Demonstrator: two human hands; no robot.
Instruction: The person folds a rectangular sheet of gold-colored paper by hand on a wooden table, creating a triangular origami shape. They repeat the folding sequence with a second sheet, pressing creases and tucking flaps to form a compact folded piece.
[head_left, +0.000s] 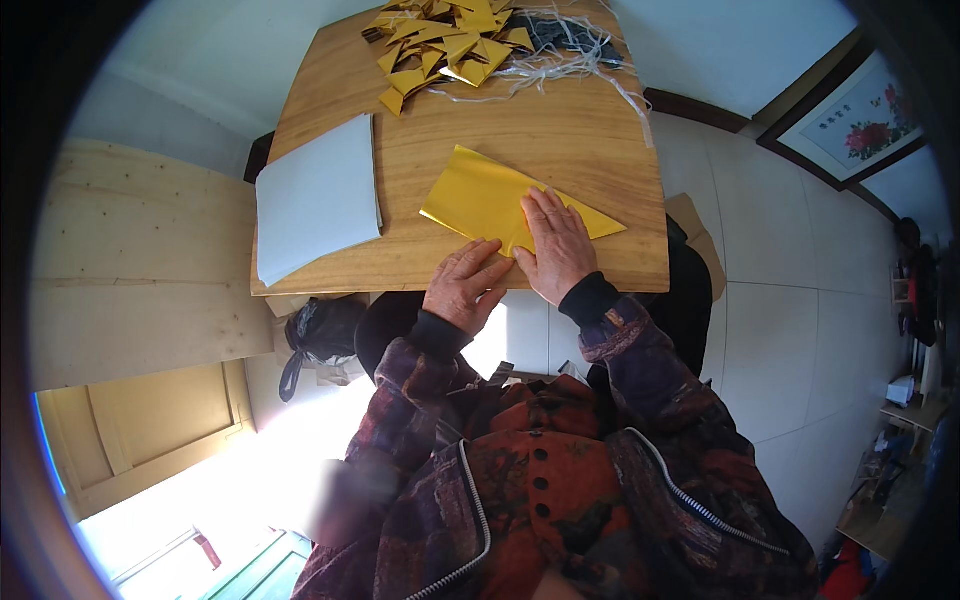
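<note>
A sheet of shiny gold paper [473, 193], folded to a point on its right, lies on the wooden table near the front edge. My right hand [558, 245] rests flat on its right half, fingers stretched out and thumb apart. At the paper's near edge is my left hand [466, 285], its fingertips touching the paper close to my right thumb. Its fingers are slightly bent and its thumb stands apart, with nothing visibly gripped. Left of the paper lies a neat stack of pale sheets [318, 200].
Folded gold paper pieces [450, 45] are heaped at the table's far side. Beside them lies a tangle of white plastic strings [565, 60] over something dark. The wooden table [590, 150] ends just before my body. A black plastic bag [325, 330] sits below, left of my legs.
</note>
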